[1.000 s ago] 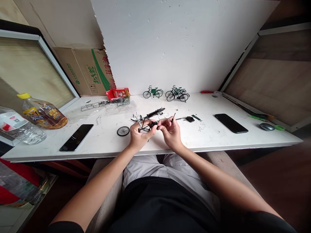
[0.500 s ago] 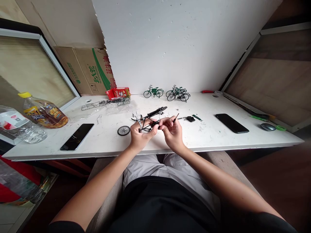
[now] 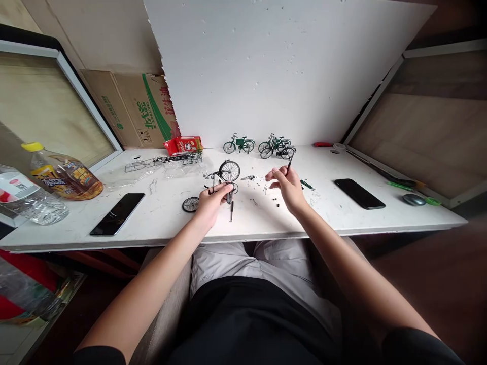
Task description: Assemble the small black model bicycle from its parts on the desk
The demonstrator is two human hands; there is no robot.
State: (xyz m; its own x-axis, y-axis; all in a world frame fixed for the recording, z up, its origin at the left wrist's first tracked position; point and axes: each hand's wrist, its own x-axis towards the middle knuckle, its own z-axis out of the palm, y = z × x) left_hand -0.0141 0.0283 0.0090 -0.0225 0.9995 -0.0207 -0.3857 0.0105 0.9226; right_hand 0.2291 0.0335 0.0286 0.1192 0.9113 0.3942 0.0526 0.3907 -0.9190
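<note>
My left hand (image 3: 213,204) is closed around a small black model bicycle (image 3: 216,181), held tilted above the desk with a spoked wheel at its upper side. My fingers cover much of its frame. A loose spoked wheel (image 3: 190,204) lies just left of this hand. My right hand (image 3: 289,186) is raised over the desk, apart from the bicycle. Between its fingers a slim dark tool, apparently a small screwdriver (image 3: 289,162), points upward. Tiny loose parts (image 3: 248,178) are scattered between my hands. A thin black piece (image 3: 232,211) lies below the bicycle.
Assembled model bicycles (image 3: 239,144) stand along the white backboard. Phones lie left (image 3: 117,214) and right (image 3: 359,193). Bottles (image 3: 68,175) occupy the left end, near a red packet (image 3: 184,146) and wire-like parts (image 3: 163,160). A green piece (image 3: 306,185) lies beyond my right hand.
My right hand has moved away from the bicycle, to the right, with the tool now pointing upward. My left hand has turned the bicycle so its wheel stands up facing me.
</note>
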